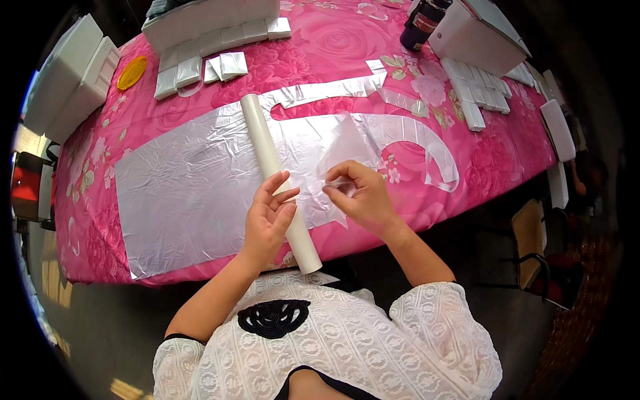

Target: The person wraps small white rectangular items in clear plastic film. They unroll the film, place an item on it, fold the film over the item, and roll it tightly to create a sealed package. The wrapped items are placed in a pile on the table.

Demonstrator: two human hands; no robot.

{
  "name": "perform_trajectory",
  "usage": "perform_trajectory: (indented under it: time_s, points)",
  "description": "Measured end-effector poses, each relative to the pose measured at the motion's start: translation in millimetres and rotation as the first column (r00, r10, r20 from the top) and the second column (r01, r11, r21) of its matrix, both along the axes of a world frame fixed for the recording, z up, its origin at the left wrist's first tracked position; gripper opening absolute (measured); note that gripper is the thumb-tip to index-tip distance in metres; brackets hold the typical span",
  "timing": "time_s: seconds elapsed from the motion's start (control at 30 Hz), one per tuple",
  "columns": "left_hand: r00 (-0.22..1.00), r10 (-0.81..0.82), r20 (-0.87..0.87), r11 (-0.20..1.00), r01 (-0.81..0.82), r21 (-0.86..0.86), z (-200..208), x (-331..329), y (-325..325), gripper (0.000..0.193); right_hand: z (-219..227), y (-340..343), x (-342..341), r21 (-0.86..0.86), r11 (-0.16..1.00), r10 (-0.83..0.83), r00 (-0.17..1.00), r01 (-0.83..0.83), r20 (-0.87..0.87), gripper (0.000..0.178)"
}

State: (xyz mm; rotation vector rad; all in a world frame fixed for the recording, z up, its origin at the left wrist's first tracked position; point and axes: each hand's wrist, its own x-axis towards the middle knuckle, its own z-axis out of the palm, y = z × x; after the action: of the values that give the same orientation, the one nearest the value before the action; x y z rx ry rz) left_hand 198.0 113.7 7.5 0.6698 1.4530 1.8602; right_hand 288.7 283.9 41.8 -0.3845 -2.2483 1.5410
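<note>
A thin, translucent plastic apron lies spread across the table, its loop and strips toward the right. Across it rests a white tube, its near end sticking out past the table edge. My left hand is over the tube's near half, palm turned up, fingers apart and loosely bent, gripping nothing. Just right of the tube, the thumb and forefinger of my right hand pinch together on the film of the apron, which rises in a loose fold behind them. The exact bit between the fingertips is too small to make out.
Folded white packets line the back left, beside a white box. More packets, a dark bottle and another white box stand back right. A yellow disc lies far left, near white foam boxes. A chair stands right.
</note>
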Motion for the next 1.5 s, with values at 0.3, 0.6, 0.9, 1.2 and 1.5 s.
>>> perform_trajectory:
  time_s: [0.3, 0.6, 0.9, 1.2, 1.5]
  points:
    - [0.947, 0.153, 0.283, 0.927, -0.039, -0.372, 0.2, -64.4, -63.3, 0.023, -7.9, -82.1, -7.8, -0.096, 0.900, 0.432, 0.900, -0.425, 0.054, 0.042]
    - [0.974, 0.008, 0.227, 0.907, 0.089, -0.412, -18.2, -55.6, -74.6, 0.019, -21.2, -94.3, -27.5, 0.111, 0.964, 0.238, 0.971, -0.241, 0.032, 0.027]
    - [0.899, 0.072, 0.432, 0.992, -0.018, -0.126, -24.0, -54.8, -66.2, 0.027, -38.4, -55.7, -26.2, -0.557, 0.830, 0.047, 0.998, -0.019, 0.036, 0.011]
    - [0.867, 0.177, 0.466, 0.954, -0.035, -0.298, -32.8, -79.5, -91.0, 0.016, -47.8, 192.3, 101.2, -0.301, 0.620, -0.712, 0.681, 0.724, 0.170, 0.010]
    - [0.937, 0.064, 0.343, 0.914, 0.084, -0.398, -17.2, -92.7, -100.7, 0.016, -7.8, -31.3, 46.8, 0.240, 0.968, -0.163, 0.923, 0.081, 0.349, 0.027]
